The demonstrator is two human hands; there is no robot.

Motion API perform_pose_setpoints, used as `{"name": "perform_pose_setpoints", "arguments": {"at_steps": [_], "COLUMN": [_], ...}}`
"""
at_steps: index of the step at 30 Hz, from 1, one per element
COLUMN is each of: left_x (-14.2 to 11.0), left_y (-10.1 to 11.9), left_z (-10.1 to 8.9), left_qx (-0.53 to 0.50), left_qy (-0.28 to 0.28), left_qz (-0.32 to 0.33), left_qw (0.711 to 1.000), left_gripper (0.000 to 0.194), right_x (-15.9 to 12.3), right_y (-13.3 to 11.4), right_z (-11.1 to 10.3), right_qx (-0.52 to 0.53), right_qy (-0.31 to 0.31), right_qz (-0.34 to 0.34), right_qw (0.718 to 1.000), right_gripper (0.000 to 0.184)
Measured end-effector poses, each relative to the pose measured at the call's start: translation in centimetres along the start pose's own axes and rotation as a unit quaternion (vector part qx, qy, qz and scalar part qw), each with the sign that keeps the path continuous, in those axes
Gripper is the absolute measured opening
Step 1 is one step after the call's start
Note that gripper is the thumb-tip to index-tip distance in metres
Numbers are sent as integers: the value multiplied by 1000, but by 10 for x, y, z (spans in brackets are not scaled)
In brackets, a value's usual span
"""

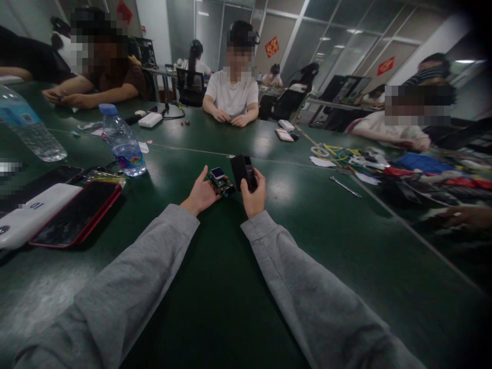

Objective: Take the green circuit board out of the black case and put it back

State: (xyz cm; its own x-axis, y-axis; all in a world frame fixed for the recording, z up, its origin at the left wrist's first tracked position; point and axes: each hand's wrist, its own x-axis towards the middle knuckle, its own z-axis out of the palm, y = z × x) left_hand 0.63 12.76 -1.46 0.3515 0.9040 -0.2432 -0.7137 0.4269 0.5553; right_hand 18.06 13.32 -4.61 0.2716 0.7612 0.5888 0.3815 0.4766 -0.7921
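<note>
Above the green table, my left hand point(203, 191) is turned palm up with the thumb raised. A small circuit board with a little screen point(218, 173) rests on its fingers, the screen facing up. Just to the right, my right hand point(255, 197) grips a black plastic case point(242, 171) between thumb and fingers. The case is tilted upright and has a small rectangular opening or window near its top. Board and case are close together; a narrow gap shows between them.
A water bottle with a blue cap point(122, 143) stands left of my hands. Nearer me lie a red-edged phone point(79, 212) and a white device point(42, 210). On the right are a wrench point(345, 186) and a pile of cables point(426, 166). Several people sit around the table.
</note>
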Motion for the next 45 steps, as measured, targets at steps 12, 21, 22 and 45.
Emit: {"name": "perform_pose_setpoints", "arguments": {"at_steps": [12, 21, 22, 45], "left_x": [0, 0, 0, 7], "left_y": [-2, -1, -1, -6], "left_z": [2, -2, -2, -1], "left_qx": [41, 12, 11, 31], "left_qy": [23, 26, 24, 50], "left_qz": [5, 5, 6, 45], "left_qw": [999, 1000, 1000, 997], "left_gripper": [54, 52, 52, 23], "right_x": [-10, -10, -10, -15], "right_y": [-19, -19, -19, -14], "right_z": [0, 1, 1, 5], "right_qx": [-80, -93, -90, -141], "right_qy": [-123, -175, -182, -267], "right_qz": [-146, -120, -116, -141], "right_qw": [978, 973, 972, 943], "right_gripper": [53, 54, 54, 67]}}
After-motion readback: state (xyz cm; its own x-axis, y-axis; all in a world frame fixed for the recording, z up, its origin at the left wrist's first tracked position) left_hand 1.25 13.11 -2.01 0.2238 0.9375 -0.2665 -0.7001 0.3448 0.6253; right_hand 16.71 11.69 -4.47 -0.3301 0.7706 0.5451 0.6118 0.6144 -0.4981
